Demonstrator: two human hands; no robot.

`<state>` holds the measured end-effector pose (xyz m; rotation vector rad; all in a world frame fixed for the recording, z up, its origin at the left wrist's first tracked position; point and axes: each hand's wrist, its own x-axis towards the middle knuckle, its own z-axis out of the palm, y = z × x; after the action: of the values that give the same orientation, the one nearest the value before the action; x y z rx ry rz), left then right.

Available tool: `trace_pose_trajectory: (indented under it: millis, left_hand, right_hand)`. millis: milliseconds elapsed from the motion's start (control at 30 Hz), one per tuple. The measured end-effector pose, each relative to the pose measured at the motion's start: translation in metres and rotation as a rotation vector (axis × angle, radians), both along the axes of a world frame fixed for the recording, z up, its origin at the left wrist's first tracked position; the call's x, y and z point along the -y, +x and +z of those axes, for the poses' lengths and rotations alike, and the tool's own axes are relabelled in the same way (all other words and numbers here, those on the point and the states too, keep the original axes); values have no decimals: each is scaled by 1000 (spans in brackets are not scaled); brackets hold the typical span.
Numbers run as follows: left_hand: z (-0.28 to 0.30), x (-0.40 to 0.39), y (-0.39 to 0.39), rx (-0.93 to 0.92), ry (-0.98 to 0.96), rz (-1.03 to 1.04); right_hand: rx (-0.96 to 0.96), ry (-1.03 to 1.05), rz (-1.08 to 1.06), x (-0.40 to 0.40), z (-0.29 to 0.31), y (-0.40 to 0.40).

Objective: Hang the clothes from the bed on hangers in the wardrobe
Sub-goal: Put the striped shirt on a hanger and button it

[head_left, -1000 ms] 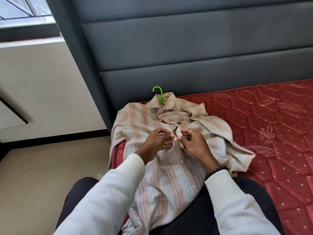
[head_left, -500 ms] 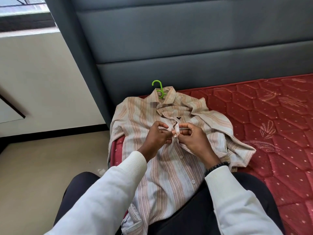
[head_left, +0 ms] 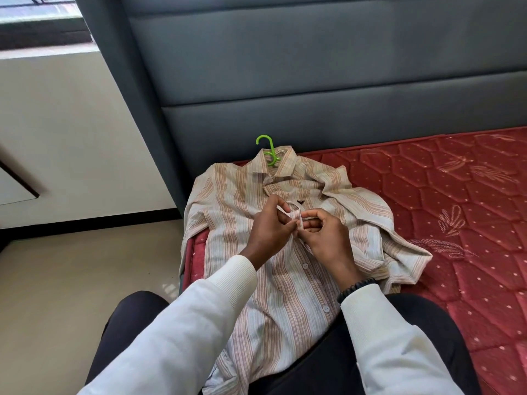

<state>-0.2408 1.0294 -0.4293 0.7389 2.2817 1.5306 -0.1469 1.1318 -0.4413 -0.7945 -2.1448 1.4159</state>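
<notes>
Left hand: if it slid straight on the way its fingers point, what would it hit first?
Probably the right hand, which faces it across the striped button-up shirt placket that both hands pinch; the left hand is almost touching it already.

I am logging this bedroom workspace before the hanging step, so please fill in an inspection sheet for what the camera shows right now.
Surface: red quilted mattress with a pale leaf pattern; bare where the shirt does not cover it.
Job's things: striped shirt lies front up, its hem over the person's lap; green hanger sits inside the collar with its hook sticking out. No wardrobe in view.
Clutter: nothing seen.
Hands: left hand and right hand both pinch the shirt's front placket near the chest.
Cables: nothing seen.
Surroundings: grey padded headboard, cream wall, beige floor, window at top left.
</notes>
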Motion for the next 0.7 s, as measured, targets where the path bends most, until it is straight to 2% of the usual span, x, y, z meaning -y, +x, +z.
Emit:
trace_pose_trajectory:
  millis: [367,533,700]
  left_hand:
    - [-4,-2,-6,56,-10,34]
    - [-1,-1,-9,178,7,10]
    - [-1,-1,-9,175,21,-68]
  right_hand:
    - [-36,-87,-5,-1,-2,-5]
    - [-20,79,-48,7,1,-5]
    - [1,246,-39,14,1,-5]
